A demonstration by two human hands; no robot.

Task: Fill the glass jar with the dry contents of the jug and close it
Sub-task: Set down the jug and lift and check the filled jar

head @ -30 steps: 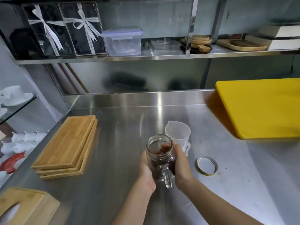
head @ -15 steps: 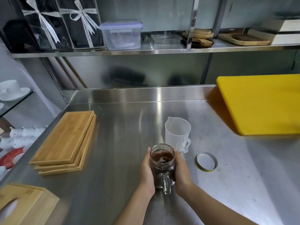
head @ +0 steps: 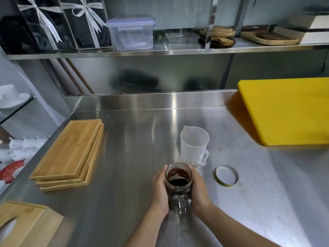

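Jar point(head: 178, 182) stands upright near the front middle of a steel counter point(head: 124, 157), its mouth open and dark grounds showing inside, with its glass handle turned toward the person. Left hand point(head: 160, 191) and right hand point(head: 199, 189) press against its two sides, palms cupped round the glass, so both are grasping the jar. Just behind it, touching or nearly touching the right fingers (too close to tell), stands the jug point(head: 194, 145), upright and looking empty, spout to the back left and handle to the right. The lid point(head: 226, 175) lies flat on the counter to the right of the jar, apart from the hand. Dark specks dot the steel around and in front of the jar. A stack of bamboo trays point(head: 69, 155) sits well to the left near the counter's left edge, and a wooden box point(head: 26, 227) fills the front left corner. A yellow board point(head: 288, 109) covers the back right. Between the trays and the board the steel is bare back to the raised rear lip, and open as well to the right of the lid. Above runs a steel shelf point(head: 160, 50) with ribboned black boxes point(head: 58, 24), a clear tub point(head: 131, 33) and wooden dishes point(head: 268, 38). White crockery point(head: 14, 97) sits on glass shelving off the left edge.
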